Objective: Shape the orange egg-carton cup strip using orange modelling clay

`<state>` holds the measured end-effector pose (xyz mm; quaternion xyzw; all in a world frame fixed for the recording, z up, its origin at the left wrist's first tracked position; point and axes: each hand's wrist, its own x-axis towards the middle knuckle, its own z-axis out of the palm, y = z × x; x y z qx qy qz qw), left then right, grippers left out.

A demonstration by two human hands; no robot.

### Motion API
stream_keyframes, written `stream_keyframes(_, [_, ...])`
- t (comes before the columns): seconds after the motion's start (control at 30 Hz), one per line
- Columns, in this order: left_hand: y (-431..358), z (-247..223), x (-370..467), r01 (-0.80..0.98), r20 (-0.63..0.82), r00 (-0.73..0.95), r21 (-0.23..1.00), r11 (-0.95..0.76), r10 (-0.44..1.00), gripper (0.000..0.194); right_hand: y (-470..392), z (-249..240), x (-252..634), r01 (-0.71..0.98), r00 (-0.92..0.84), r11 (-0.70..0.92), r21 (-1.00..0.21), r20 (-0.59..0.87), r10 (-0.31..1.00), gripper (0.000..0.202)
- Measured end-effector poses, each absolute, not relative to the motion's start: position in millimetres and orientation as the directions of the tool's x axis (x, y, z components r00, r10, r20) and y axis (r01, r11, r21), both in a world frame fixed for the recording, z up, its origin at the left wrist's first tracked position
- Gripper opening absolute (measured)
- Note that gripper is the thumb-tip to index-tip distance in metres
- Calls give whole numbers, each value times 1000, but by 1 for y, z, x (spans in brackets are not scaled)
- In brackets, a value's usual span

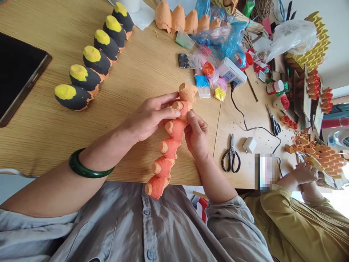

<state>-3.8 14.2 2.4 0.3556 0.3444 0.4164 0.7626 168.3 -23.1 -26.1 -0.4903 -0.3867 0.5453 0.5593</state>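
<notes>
My left hand holds a strip of egg carton cups, its thumb on the second cup from the far end and its fingers behind. Most cups are coated in a smooth orange-red layer that looks like soft clay, with tan tips bare. The farthest cup is uncoated tan. Closed at the strip's right edge, my right hand presses its thumb on the coating of that second cup; its curled fingers are partly hidden. The strip slants over the table's front edge, its near end above my shirt.
A strip of black cups with yellow tops lies left, beside a dark tablet. Clay packets, a power strip and black-handled scissors lie right. Another person's hand is at far right. A plain carton strip stands behind.
</notes>
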Motion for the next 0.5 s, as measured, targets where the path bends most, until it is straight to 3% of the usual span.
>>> stream_keyframes(0.3, [15,-8,-4,-370,-110,331,898,237,937,55,-27,-22,166,-159,76,-23,-987,-35,996,61])
stream_keyframes(0.5, [16,-11,-2,-341,-110,357,909,239,928,59,-28,-23,165,-140,46,26,-990,20,999,61])
